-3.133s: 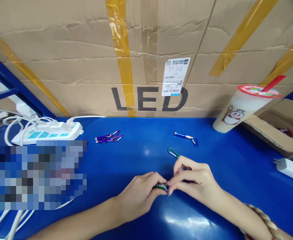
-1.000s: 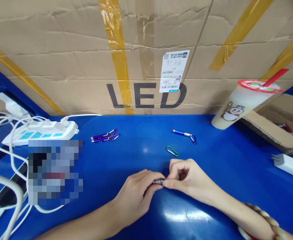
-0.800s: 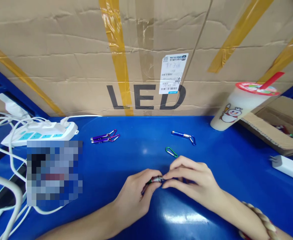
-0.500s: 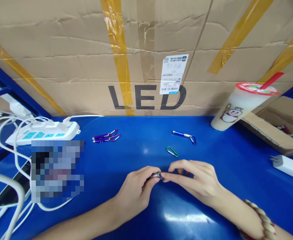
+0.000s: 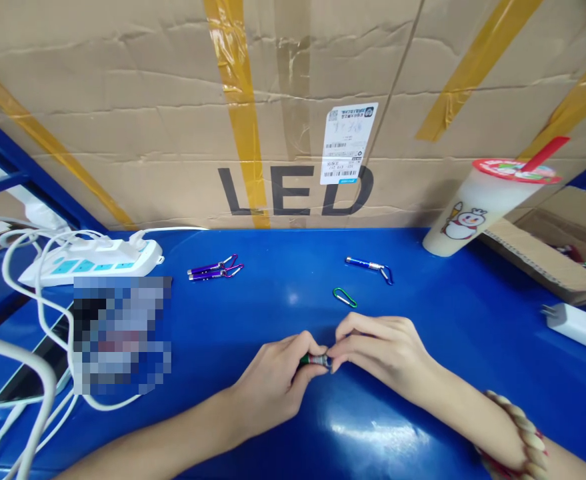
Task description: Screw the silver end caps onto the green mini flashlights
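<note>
The left hand (image 5: 273, 377) grasps a green tube (image 5: 315, 360) between thumb and fingers; the right hand (image 5: 387, 347) pinches the tube's near end with its fingertips, though whether a separate small part sits there is too covered to tell; the tube is thus held between the two hands, above the bench (image 5: 253, 313); a green clip (image 5: 343, 299) lies loose just beyond the right hand, not joined to the tube; farther beyond that hand rests a blue penlight (image 5: 365, 265), and beyond the left hand two purple penlights (image 5: 207, 274), all clipped and seemingly complete; the green one looks only partly assembled.
</note>
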`<state>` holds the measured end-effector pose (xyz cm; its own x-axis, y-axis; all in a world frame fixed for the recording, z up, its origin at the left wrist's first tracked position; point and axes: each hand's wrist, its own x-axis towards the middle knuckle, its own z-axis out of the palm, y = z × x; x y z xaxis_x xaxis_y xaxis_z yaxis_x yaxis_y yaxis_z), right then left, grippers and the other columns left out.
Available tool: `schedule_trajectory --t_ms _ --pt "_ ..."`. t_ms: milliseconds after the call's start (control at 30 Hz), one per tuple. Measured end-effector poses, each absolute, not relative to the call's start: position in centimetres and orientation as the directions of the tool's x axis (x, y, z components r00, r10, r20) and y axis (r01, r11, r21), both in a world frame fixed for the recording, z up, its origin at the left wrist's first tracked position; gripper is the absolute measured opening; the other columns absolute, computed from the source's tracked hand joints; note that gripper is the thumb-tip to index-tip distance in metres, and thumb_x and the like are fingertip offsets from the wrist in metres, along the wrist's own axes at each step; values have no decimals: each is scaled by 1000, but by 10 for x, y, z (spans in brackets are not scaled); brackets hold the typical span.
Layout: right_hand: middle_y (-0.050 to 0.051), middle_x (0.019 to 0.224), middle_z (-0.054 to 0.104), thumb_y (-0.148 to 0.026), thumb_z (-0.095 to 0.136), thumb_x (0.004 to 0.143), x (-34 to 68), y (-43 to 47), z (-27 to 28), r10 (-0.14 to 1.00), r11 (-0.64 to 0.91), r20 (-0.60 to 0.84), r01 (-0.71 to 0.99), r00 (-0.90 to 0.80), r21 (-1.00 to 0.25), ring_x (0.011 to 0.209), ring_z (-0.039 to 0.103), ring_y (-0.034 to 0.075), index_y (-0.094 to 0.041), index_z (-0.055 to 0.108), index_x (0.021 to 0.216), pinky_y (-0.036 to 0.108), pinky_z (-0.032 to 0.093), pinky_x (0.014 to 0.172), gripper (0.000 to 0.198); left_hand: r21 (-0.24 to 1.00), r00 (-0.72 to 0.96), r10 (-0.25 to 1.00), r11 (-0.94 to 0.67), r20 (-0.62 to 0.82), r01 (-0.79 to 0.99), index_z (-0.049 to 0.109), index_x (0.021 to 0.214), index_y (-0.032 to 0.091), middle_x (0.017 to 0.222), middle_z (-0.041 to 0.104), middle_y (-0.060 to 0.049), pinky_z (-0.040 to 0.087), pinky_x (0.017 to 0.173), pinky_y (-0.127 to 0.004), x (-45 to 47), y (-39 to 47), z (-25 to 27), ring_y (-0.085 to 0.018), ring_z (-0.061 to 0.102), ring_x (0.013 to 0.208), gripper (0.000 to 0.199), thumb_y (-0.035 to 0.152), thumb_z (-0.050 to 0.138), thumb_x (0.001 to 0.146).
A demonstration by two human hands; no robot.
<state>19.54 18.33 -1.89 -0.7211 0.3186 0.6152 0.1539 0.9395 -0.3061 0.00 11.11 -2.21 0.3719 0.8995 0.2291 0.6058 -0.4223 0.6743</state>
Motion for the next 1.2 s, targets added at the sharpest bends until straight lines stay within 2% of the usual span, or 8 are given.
schedule_trajectory --t_ms 100,267,467,667,767,933,1067,1200 --pt "-3 81 59 -20 58 86 194 185 -21 356 915 601 139 -715 -378 64 54 2 -23 68 80 17 34 58 12 687 368 897 -427 243 588 47 82 16 79 61 1 44 68 -17 0 110 -27 -9 60 73 8 15 47 89" --pt "-2 78 59 -23 59 85 191 188 -28 472 813 532 114 -703 -571 62 55 2 -21 69 77 16 37 56 13 667 338 870 -493 359 559 49 81 16 76 60 1 45 71 -15 0 112 -29 -9 64 80 9 9 52 86" --pt "0 75 59 -26 62 83 190 186 -32 560 708 456 114 -691 -697 62 55 5 -20 70 75 17 40 57 13 601 349 828 -559 439 571 53 81 16 75 62 0 48 67 -20 0 116 -31 -12 63 73 8 10 54 86" --pt "1 66 56 -33 71 73 185 183 -27 697 511 309 146 -647 -847 55 49 5 -16 70 67 15 37 48 18 558 336 774 -624 536 546 53 85 17 79 66 1 45 63 -19 -1 116 -31 -10 58 66 7 10 55 86" --pt "2 64 56 -37 72 71 183 186 -23 709 471 251 178 -659 -864 55 49 5 -17 70 64 16 36 48 21 589 366 807 -590 464 553 55 96 18 84 66 1 46 67 -17 -2 116 -28 -9 59 72 10 13 55 87" --pt "2 62 55 -31 74 69 185 191 -18 695 436 225 152 -683 -887 55 48 6 -16 70 62 16 35 48 17 681 402 879 -459 256 570 46 124 23 99 63 -1 46 84 -21 -5 116 -23 -11 61 89 36 21 54 89" --pt "2 65 55 -35 75 68 187 195 -20 701 422 201 170 -684 -891 55 48 5 -16 71 64 17 34 48 20 711 418 882 -438 219 550 50 118 22 101 62 -2 46 82 -21 -6 117 -21 -11 60 91 28 18 49 91" --pt "2 66 56 -38 78 62 188 196 -25 707 387 142 211 -693 -898 57 48 6 -17 71 64 18 35 51 23 794 422 883 -404 208 454 47 105 18 93 66 0 45 77 -17 -4 116 -21 -8 63 85 14 16 47 91"
